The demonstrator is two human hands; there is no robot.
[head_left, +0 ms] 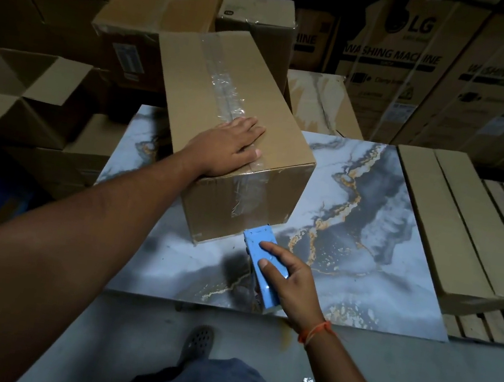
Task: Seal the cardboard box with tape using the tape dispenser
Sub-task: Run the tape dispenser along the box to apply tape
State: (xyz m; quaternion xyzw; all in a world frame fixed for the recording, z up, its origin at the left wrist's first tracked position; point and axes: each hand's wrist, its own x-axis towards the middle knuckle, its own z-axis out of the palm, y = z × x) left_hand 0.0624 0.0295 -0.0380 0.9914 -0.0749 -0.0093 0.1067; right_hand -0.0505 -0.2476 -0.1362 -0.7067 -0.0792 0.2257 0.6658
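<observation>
A long cardboard box point(280, 130) lies on a marble-patterned tabletop point(367, 239). A strip of clear tape point(223, 89) runs along its top seam and down the near end face. My left hand point(227, 147) rests flat on the near end of the box top, over the tape, fingers spread. My right hand point(287, 276) grips a blue tape dispenser point(261, 263), whose front end sits at the bottom edge of the box's near face. The dispenser's roll and blade are hidden.
Stacked cardboard boxes crowd the left and back, among them an open box point(26, 84) and a taped box point(160, 6). Large washing machine cartons point(423, 69) stand at the back right. Flat long cartons point(454, 219) lie on wooden slats to the right. My foot point(198, 342) is on the floor below.
</observation>
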